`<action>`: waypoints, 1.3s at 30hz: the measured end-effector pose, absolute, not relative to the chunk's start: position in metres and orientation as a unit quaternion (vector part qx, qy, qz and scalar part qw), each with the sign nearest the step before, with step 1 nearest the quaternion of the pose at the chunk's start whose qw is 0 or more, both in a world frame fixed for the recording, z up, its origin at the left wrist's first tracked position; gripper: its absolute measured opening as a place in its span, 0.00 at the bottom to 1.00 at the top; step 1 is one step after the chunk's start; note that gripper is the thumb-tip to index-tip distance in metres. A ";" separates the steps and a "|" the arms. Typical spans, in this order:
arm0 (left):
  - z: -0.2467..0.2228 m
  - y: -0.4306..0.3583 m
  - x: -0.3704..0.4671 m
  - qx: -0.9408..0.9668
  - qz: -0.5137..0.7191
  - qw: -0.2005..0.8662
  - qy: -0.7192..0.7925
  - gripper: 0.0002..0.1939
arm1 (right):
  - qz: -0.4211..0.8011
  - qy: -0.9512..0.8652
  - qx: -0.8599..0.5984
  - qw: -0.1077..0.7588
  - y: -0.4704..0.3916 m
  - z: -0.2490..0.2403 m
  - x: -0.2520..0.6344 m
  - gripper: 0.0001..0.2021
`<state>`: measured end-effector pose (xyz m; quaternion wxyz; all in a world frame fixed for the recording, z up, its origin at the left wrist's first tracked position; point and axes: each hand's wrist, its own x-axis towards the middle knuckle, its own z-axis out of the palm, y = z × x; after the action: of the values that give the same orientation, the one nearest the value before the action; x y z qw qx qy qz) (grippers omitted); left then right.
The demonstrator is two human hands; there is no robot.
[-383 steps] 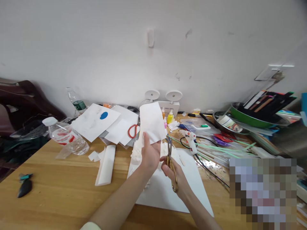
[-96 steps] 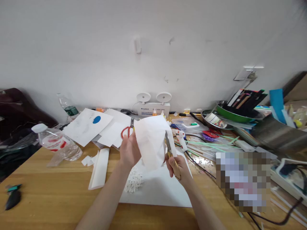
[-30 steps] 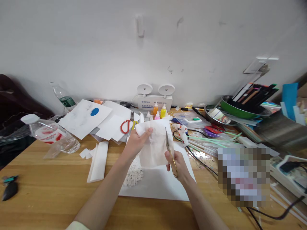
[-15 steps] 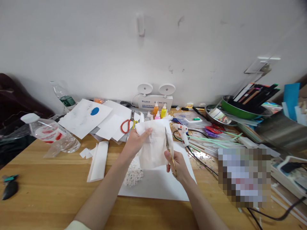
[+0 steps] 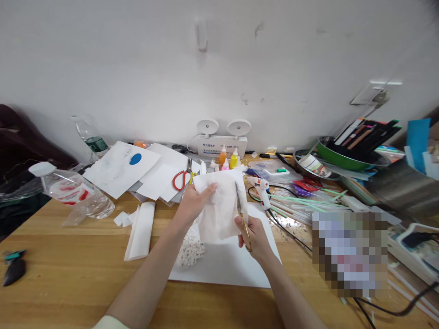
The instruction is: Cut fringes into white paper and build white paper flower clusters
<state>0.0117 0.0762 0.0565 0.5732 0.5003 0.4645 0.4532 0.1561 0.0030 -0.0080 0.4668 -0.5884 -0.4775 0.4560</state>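
My left hand (image 5: 196, 204) grips the upper left of a thin white sheet (image 5: 218, 214), thumb on its front. In my right hand (image 5: 253, 235) are gold-handled scissors (image 5: 244, 224), whose blades point up along the sheet's right side, with a strip of the sheet to their right. Beneath the sheet lies a larger white paper (image 5: 222, 267) on the wooden table, bearing a pile of small pale bits (image 5: 190, 250). A folded white stack (image 5: 141, 230) rests left of my left forearm.
Red-handled scissors (image 5: 179, 180) and loose papers (image 5: 121, 170) lie behind on the left. A water bottle (image 5: 73, 189) leans at the left. Right of my hands are a glue gun (image 5: 262, 189), thin sticks (image 5: 302, 203) and a green pan (image 5: 343, 153). Small paint bottles (image 5: 234, 160) stand at the back.
The scissor blades sit slightly differently against the sheet, their tip a touch further left. Both hands have stayed nearly in place.
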 end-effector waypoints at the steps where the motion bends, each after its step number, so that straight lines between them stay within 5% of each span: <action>1: 0.056 0.076 0.012 0.501 0.453 0.574 0.462 0.19 | 0.457 -0.478 -0.588 0.467 0.003 -0.007 0.156 0.29; 39: 0.061 0.067 0.009 0.576 0.340 0.553 0.496 0.22 | 0.429 -0.531 -0.528 0.505 0.001 -0.011 0.167 0.26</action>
<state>0.0094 0.0675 0.0606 0.5533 0.5763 0.4962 0.3397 0.1670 0.0014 -0.0114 0.5054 -0.5281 -0.5309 0.4289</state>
